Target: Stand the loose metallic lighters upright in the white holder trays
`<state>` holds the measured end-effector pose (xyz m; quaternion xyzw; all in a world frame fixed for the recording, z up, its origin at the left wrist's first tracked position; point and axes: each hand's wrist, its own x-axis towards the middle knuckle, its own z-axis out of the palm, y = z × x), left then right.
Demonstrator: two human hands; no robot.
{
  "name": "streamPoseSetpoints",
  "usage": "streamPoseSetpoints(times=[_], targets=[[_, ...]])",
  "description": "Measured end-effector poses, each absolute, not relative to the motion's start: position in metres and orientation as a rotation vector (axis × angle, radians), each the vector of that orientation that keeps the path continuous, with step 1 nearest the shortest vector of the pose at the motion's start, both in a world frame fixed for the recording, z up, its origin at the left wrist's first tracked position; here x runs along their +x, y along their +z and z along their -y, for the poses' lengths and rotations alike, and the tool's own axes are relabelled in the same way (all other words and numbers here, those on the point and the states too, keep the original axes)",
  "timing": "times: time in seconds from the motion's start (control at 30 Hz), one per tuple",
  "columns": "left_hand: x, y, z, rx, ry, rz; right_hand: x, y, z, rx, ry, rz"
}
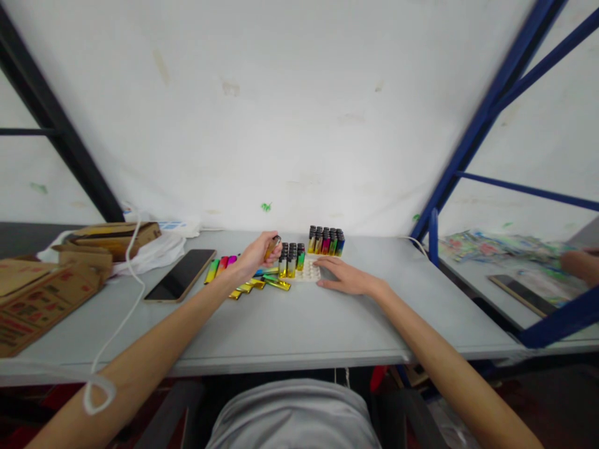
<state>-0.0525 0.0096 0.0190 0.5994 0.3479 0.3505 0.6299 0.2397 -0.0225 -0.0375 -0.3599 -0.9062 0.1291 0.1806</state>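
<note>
My left hand (255, 254) is closed around a gold lighter (272, 247), held just left of a group of upright lighters (291, 257) standing in a white tray (309, 272). My right hand (344, 277) lies flat with fingers stretched out, resting on the table against the tray's right side. Loose lighters (262, 284) in gold, green and pink lie on the table under and left of my left hand. A second block of upright lighters (326, 241) stands behind the tray.
A phone (181, 274) lies face up on the grey table (290, 324), left of the lighters. Cardboard boxes (42, 293), a white bag and a white cable (116, 330) sit at the left. Blue frame (472, 137) at right; another person's hand (580, 265) beyond it.
</note>
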Motion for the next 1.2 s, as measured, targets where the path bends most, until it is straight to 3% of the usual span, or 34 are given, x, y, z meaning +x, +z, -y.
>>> streamPoseSetpoints(times=[1.2], targets=[[-0.0456,0.0112,-0.0116,1.332,1.005,-0.884,0.2397,-0.0392,0.0214,-1.015,0.326,2.579]])
